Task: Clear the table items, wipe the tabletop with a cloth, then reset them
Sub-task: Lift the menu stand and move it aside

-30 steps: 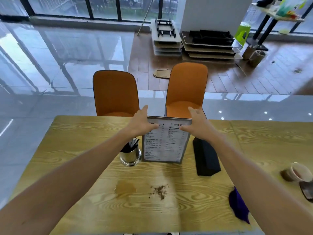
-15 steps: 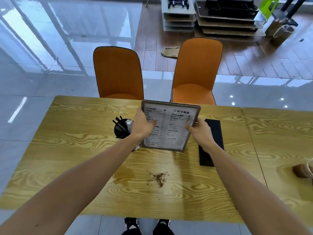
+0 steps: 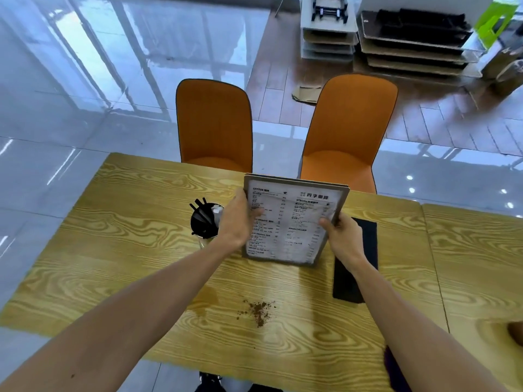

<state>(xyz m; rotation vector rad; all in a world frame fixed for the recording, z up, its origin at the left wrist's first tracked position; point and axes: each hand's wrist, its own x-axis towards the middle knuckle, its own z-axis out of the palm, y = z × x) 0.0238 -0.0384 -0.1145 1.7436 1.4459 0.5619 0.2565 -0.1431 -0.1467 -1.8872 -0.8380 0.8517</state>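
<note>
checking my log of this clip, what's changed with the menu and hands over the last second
Both hands went from touching the top edge of the standing menu to gripping its sides: left hand on the left edge, right hand on the right. The menu now seems tilted back, perhaps lifted. The utensil cup, black box and brown crumbs kept their places on the table.
</note>
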